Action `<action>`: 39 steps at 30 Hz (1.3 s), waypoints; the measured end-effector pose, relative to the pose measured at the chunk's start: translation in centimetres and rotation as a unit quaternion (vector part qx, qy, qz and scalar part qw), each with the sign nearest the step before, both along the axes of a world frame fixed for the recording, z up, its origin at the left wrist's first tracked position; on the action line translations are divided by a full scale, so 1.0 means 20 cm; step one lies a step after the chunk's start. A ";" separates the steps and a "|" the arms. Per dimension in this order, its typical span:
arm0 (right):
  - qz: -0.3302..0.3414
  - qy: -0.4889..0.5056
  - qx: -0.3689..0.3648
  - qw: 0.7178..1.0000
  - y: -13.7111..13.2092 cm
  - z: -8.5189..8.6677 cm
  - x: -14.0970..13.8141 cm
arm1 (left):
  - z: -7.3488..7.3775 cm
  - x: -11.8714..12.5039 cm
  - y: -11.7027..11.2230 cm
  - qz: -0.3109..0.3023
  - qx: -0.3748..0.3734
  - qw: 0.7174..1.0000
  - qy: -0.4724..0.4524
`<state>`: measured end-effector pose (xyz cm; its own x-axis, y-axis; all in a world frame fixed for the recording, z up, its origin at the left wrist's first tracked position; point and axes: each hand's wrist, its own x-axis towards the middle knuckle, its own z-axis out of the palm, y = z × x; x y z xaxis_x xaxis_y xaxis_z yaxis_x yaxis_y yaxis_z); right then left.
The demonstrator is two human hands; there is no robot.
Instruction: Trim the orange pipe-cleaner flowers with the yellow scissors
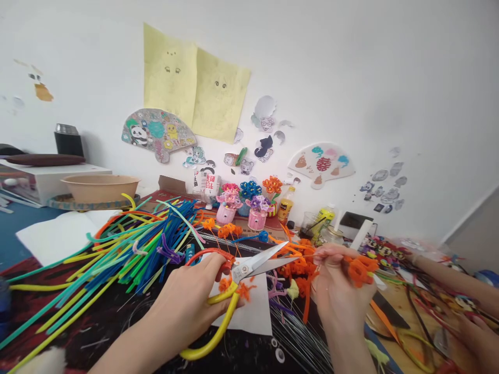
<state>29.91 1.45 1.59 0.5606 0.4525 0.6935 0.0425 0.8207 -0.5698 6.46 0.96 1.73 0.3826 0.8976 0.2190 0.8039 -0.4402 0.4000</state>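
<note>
My left hand (187, 301) grips a pair of scissors (249, 267) with yellow and orange handles, the blades open and pointing right. My right hand (337, 285) is closed in a pinch on an orange pipe-cleaner flower (360, 270) and holds its thin stem out toward the blades. The blade tips sit around that stem, just left of my right fingers. Orange fluff scraps (236, 286) lie on a white sheet (253, 311) under the scissors.
A heap of coloured pipe cleaners (128, 244) fills the left of the table. Finished flowers in small pots (255, 218), bottles and a jar stand at the back. Another person's forearms (456, 280) reach in from the right. A tan bowl (99, 187) sits far left.
</note>
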 end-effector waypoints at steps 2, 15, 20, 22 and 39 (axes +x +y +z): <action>0.005 0.000 0.002 1.000 0.00 0.00 0.00 | 0.00 0.00 0.00 -0.003 0.002 1.000 0.006; 0.014 -0.003 0.019 1.000 0.00 0.00 0.00 | -0.03 -0.01 0.02 -0.019 0.000 1.000 0.015; 0.016 0.002 0.011 1.000 0.00 0.01 0.00 | -0.01 -0.01 0.02 -0.018 -0.016 0.999 0.027; 0.013 0.000 0.008 1.000 -0.01 0.01 0.00 | -0.01 -0.01 0.02 -0.019 -0.015 0.999 0.029; 0.022 0.014 0.000 1.000 -0.01 0.01 0.00 | -0.04 -0.01 0.02 -0.058 -0.046 0.996 -0.051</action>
